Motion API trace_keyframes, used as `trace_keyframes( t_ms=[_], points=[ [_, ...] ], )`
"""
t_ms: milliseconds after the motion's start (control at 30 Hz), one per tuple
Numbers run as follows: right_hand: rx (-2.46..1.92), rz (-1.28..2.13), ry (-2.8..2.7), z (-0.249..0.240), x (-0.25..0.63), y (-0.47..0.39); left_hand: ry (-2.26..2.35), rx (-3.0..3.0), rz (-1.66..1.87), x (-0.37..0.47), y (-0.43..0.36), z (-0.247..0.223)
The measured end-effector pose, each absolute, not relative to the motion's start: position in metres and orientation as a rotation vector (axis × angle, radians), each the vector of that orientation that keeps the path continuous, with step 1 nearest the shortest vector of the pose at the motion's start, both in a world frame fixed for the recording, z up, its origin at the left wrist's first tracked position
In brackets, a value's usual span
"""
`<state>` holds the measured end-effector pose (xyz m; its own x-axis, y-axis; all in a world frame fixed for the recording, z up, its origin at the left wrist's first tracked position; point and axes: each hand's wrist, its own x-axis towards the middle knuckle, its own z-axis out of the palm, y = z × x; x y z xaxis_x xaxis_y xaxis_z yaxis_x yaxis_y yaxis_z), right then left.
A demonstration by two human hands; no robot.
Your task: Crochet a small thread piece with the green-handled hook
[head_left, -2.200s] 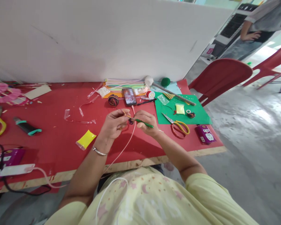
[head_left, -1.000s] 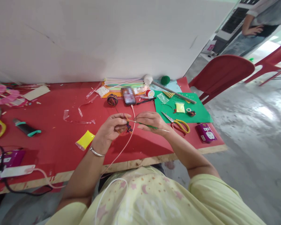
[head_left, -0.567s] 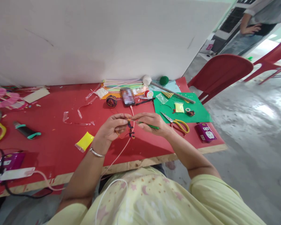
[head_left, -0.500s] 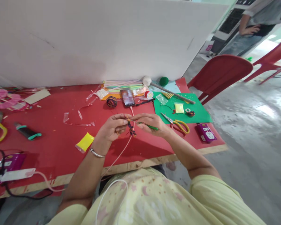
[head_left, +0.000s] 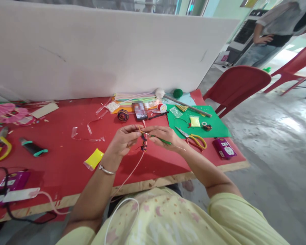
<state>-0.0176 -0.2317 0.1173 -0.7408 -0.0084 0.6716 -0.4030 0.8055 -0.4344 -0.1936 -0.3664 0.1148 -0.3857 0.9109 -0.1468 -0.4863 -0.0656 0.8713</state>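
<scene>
Between my hands hangs a small dark multicoloured crochet piece [head_left: 143,143], its top edge pinched by the thumb and fingers of my left hand [head_left: 123,139]. My right hand [head_left: 163,135] is closed around a crochet hook [head_left: 165,141] with a green handle; the hook's thin metal end meets the yarn at my left fingertips. Past my hands lies a ball of dark multicoloured yarn [head_left: 122,115]. Beside it a phone [head_left: 140,111] is plugged into a pink cable [head_left: 132,169] that runs below the crochet piece.
Yellow-handled scissors [head_left: 197,141] lie right of my hands, by a green sheet [head_left: 219,127]. A yellow packet [head_left: 94,159] and a utility knife [head_left: 33,147] are on the left. A white board [head_left: 97,51] stands behind; a red chair [head_left: 242,85] is at right.
The view has tilted up slightly, showing more above the white board. My hands stay together at the crochet piece; the hook has shifted a little, its far metal end now showing beyond the handle.
</scene>
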Motion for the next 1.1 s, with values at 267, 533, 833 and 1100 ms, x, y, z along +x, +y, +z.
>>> trace_keyframes(
  t_ms=[267, 533, 833, 1100],
  points=[
    [0.307, 0.657, -2.352, 0.121, -0.02, -0.23, 1.092, 0.555, 1.638, -0.199, -0.369, 0.116],
    [0.327, 0.491, -2.374, 0.128, -0.02, -0.232, 1.03, 0.536, 1.588, -0.2, -0.369, 0.123],
    [0.318, 0.675, -2.387, 0.135, -0.015, -0.236, 1.119, 0.476, 1.525, -0.2, -0.368, 0.125],
    [0.195, 0.246, -2.179, 0.104, -0.027, -0.245, 1.041, 0.459, 1.679, -0.187, -0.364, 0.127]
  ],
)
